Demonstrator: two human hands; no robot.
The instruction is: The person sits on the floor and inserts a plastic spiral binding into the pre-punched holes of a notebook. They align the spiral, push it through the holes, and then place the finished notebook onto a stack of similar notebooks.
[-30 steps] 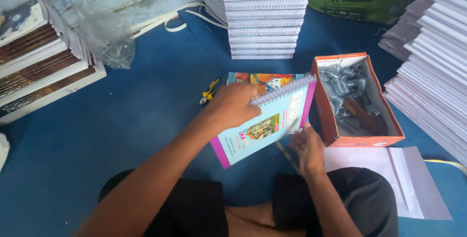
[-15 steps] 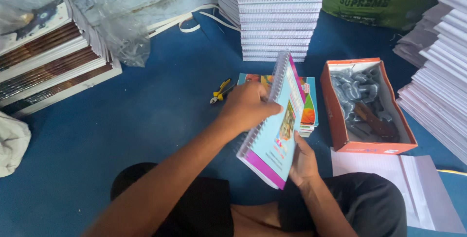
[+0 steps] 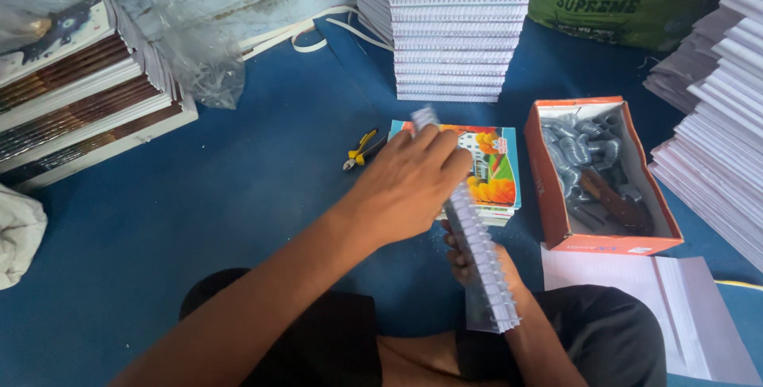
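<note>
Item one: I am seeing the left hand (image 3: 409, 188) reaching in from the lower left, fingers curled closed over the upper part of a spiral-bound notebook (image 3: 477, 236), which is being held edge-on to the camera so that its white wire binding is facing up and running from upper left to lower right.

Item two: the right hand (image 3: 477, 264) is sitting beneath the notebook, mostly hidden by it; its fingers are wrapping around the lower part from underneath, though I cannot tell how tightly.

Item three: the notebook is hovering above the person's lap, clear of the blue floor (image 3: 262, 180).

Item four: a small pile of colourful notebooks (image 3: 497, 164) is lying flat on the floor just behind the left hand.

Item five: an orange cardboard box (image 3: 548, 188) is sitting just to the right of that pile, holding grey wire coils.

Item six: yellow-handled pliers (image 3: 362, 148) are lying on the floor to the left of the pile.

Item seven: a tall stack of white spiral-bound pads (image 3: 461, 29) is standing at the top centre.

Item eight: white sheets (image 3: 652, 299) are lying at lower right, beside the box.

Item nine: bundled books (image 3: 79, 101) are resting at upper left.
</note>
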